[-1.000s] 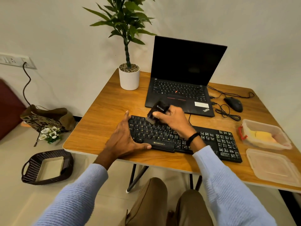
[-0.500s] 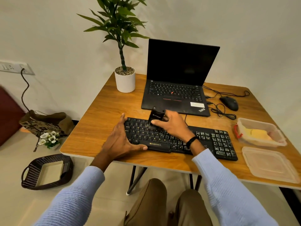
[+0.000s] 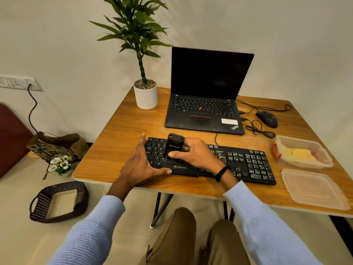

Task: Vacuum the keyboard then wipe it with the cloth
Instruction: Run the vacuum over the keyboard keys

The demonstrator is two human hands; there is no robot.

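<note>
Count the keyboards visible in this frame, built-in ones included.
2: the black keyboard along the front of the desk, and the laptop keyboard behind it. No others show.

Matt black plastic keyboard (image 3: pixel 248 163) on a smooth wood-grain table (image 3: pixel 118 142), beside a translucent plastic tub (image 3: pixel 303 165).

Wooden counter (image 3: pixel 122 134) carrying a black rectangular plastic keyboard (image 3: pixel 238 161), left hand (image 3: pixel 139 163) gripping the keyboard's left end, right hand (image 3: pixel 196 153) holding a small black handheld vacuum (image 3: pixel 174 145) upright on its left keys, open black laptop (image 3: pixel 206 111) behind the keyboard, folded yellow cloth (image 3: pixel 298 153) in a clear plastic tub (image 3: pixel 324 165) right of the keyboard.
</note>
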